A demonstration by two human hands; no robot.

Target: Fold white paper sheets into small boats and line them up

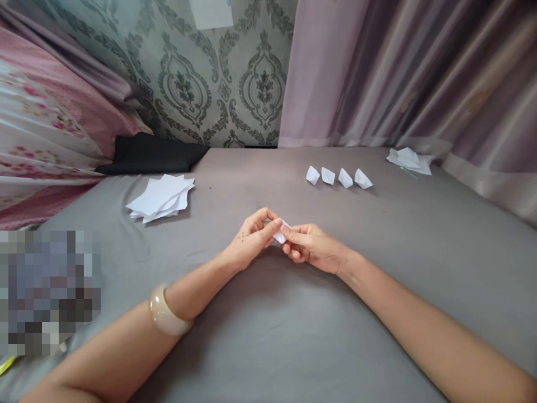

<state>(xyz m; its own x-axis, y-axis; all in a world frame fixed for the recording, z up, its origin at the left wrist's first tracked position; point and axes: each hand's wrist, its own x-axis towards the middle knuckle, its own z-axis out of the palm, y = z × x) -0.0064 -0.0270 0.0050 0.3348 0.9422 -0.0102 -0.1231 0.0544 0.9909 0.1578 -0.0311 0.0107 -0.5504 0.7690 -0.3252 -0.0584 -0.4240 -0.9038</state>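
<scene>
Between my two hands is a small piece of folded white paper, partly covered by my fingers. My left hand pinches its left side, thumb on top. My right hand grips the right side, with the thumb pressed on the paper and the other fingers curled beneath. Both hands are just above the grey sheet. Beyond them, several small folded paper shapes stand in a row. A stack of white paper sheets lies to the left of my hands.
Some more white paper lies at the far right by the purple curtain. A black cloth is at the back left, near the patterned wall. Floral fabric hangs at the left. The lower left is pixelated.
</scene>
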